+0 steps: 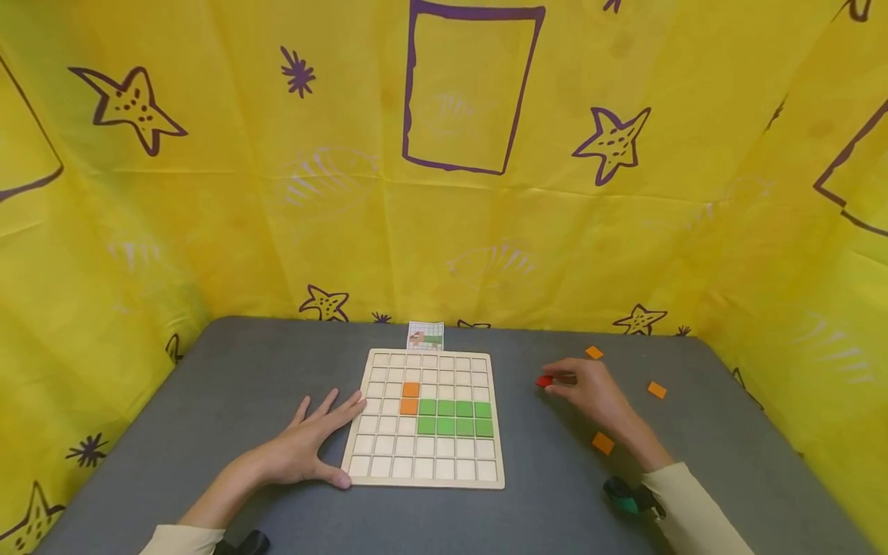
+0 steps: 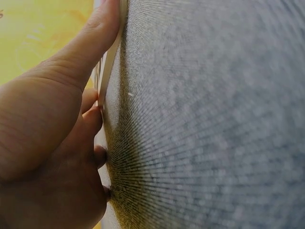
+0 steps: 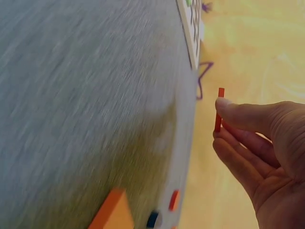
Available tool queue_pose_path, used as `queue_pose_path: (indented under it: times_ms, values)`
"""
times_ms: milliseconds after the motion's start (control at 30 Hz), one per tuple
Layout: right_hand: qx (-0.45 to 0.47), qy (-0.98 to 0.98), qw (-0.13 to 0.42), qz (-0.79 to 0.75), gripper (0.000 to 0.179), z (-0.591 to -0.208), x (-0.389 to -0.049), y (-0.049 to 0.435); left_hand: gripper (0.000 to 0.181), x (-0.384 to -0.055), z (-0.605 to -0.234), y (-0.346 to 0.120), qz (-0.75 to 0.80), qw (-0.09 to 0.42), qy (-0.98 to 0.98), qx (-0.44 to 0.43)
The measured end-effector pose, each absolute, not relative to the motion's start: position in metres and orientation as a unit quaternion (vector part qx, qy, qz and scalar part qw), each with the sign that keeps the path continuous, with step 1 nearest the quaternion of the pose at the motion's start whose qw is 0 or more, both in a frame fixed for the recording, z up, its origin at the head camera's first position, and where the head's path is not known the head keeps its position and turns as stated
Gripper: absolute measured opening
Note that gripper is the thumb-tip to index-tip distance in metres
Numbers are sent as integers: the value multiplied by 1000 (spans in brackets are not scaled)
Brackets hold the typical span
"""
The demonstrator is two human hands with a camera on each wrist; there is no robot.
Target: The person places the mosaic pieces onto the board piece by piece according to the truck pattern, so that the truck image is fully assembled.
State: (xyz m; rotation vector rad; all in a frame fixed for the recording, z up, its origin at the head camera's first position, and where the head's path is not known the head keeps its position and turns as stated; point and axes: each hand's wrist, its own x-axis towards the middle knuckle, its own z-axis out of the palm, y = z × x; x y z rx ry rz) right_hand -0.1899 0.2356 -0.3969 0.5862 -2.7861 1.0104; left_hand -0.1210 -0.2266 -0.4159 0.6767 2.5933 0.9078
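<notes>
A wooden grid board [image 1: 372, 445] lies on the grey table, with a block of green tiles [image 1: 455, 417] and two orange tiles [image 1: 410, 398] set in its squares. Along the board's left side my left hand [image 1: 305, 443] rests with fingers spread, fingertips and thumb touching the frame; the left wrist view shows the thumb [image 2: 95, 43] at the board's edge. Right of the board, above the table, my right hand [image 1: 586, 389] pinches a red tile [image 1: 544, 381] between thumb and fingers. In the right wrist view that red tile [image 3: 218, 123] stands edge-on.
Behind the board lies a small card [image 1: 425, 336] with a grid picture. Loose orange tiles lie around the right hand: one behind [image 1: 593, 352], one to the right [image 1: 657, 390], one nearer [image 1: 603, 443]. A yellow patterned cloth [image 1: 333, 247] hangs behind the table.
</notes>
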Motion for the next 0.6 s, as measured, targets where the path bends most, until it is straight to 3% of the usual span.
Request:
queue_pose_path:
  times_ms: [600]
  values:
    - [259, -893, 49, 364, 25, -392, -196, 169, 112, -120, -415, -227, 320, 154, 904, 237]
